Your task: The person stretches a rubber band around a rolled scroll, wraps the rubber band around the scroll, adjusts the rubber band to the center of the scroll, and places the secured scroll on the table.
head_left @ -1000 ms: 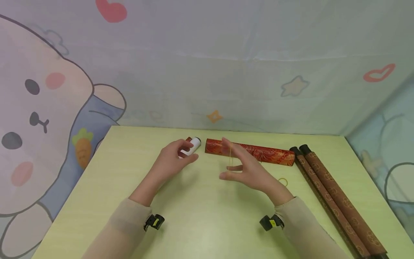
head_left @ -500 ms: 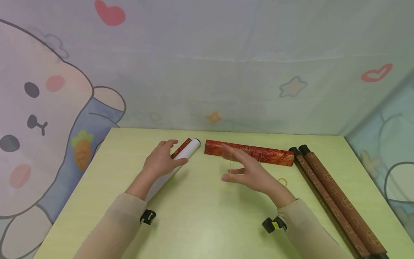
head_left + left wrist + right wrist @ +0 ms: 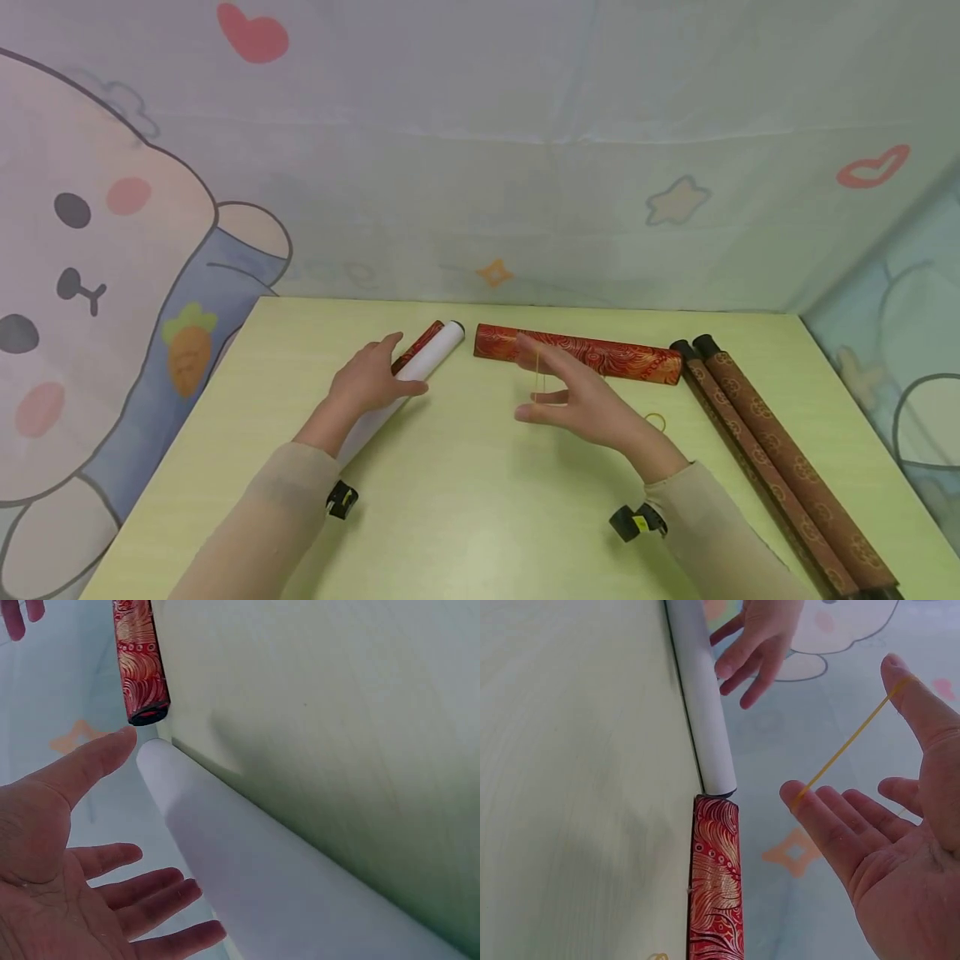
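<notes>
My left hand (image 3: 367,379) hovers above a white paper roll (image 3: 438,348), its fingers spread and holding nothing. Whether a fingertip touches the roll is unclear. Just behind it lies a red-and-gold patterned roll (image 3: 417,348), partly hidden by the white one and the hand. My right hand (image 3: 581,396) is raised over the table with its fingers apart. A thin yellow rubber band (image 3: 849,741) stretches between its thumb and index finger. Behind that hand, another red-and-gold patterned tube (image 3: 630,358) lies along the back of the table, partly covered by the fingers.
Two brown patterned scrolls (image 3: 780,450) with black ends lie side by side along the right of the pale table (image 3: 480,517). A second yellow rubber band (image 3: 656,422) rests near the right wrist. A printed cloth (image 3: 465,167) hangs behind the table.
My left hand has drawn back leftward along the white roll and opened wider, uncovering the roll's far part. The right hand has shifted slightly right, the rubber band still stretched on it.
</notes>
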`<state>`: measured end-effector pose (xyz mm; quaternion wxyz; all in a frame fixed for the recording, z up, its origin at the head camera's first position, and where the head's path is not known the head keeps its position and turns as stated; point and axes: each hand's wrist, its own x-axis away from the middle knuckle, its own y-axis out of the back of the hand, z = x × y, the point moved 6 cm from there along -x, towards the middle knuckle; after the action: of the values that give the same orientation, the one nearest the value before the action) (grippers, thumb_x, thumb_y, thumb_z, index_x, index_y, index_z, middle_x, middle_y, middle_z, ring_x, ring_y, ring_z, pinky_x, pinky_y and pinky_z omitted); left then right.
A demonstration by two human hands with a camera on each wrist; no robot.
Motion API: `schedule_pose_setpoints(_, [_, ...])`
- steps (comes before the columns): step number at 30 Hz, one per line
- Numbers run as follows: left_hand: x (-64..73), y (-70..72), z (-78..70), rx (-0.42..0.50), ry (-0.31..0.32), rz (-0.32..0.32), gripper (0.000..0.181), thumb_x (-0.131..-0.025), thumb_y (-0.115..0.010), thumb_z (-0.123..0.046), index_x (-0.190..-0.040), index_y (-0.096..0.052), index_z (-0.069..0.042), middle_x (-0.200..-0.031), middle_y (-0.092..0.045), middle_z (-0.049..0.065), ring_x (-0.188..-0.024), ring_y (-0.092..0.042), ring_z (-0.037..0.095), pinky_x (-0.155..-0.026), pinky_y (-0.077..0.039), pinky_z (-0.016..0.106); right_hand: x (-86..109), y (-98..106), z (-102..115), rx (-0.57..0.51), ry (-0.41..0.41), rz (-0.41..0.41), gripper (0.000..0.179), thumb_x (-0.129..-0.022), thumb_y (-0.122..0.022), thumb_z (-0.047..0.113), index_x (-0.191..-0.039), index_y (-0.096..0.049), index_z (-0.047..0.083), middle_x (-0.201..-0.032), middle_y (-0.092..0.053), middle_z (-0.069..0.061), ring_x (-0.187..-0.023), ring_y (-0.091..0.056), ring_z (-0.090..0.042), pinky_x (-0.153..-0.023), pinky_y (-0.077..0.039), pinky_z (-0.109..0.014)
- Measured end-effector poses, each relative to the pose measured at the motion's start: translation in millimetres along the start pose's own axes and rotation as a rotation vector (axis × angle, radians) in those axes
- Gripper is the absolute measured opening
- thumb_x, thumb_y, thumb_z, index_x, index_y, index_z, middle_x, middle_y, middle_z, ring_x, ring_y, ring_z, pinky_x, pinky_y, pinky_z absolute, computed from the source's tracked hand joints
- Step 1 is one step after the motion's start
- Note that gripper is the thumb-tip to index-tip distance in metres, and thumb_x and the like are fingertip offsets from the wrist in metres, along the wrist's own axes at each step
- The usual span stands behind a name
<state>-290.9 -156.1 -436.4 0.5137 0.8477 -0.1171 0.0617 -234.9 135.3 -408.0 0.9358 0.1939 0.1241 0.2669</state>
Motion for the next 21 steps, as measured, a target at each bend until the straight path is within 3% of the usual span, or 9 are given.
schedule_pose_setpoints(10, [-3.4,-10.1,5.2,-0.002,0.033,0.032,0.095,-0.094,-0.081,-0.040,-0.165,-0.032,0.002,-0.158,-0.048,0.030,-0.137,-0.054,0.045,-0.109,-0.048,0.060,2.2,0,-1,-0.001,-0.005,0.002,0.093,-0.096,-0.083,0.019,-0.171,-0.028,0.025,-0.170,-0.037,-0.002,-0.153,-0.044,-0.030,-0.105,-0.057,-0.038])
schedule_pose_setpoints(15, [-3.6,-12.8,5.5,-0.050,0.041,0.015,0.090,-0.093,-0.083,-0.038,-0.159,-0.040,0.007,-0.148,-0.056,0.029,-0.123,-0.061,0.041,-0.101,-0.053,0.056,2.8,1,-2,0.005,-0.010,0.003,0.094,-0.096,-0.084,0.019,-0.171,-0.028,0.024,-0.171,-0.035,-0.001,-0.153,-0.044,-0.030,-0.105,-0.057,-0.037])
schedule_pose_setpoints(21, [-4.7,-14.3,6.3,-0.088,0.031,-0.014,0.083,-0.093,-0.083,-0.031,-0.155,-0.045,0.008,-0.147,-0.058,0.029,-0.127,-0.060,0.043,-0.102,-0.053,0.057,3.8,1,-2,0.011,-0.003,0.004,0.093,-0.096,-0.084,0.019,-0.171,-0.029,0.025,-0.169,-0.039,-0.002,-0.153,-0.044,-0.029,-0.106,-0.056,-0.039])
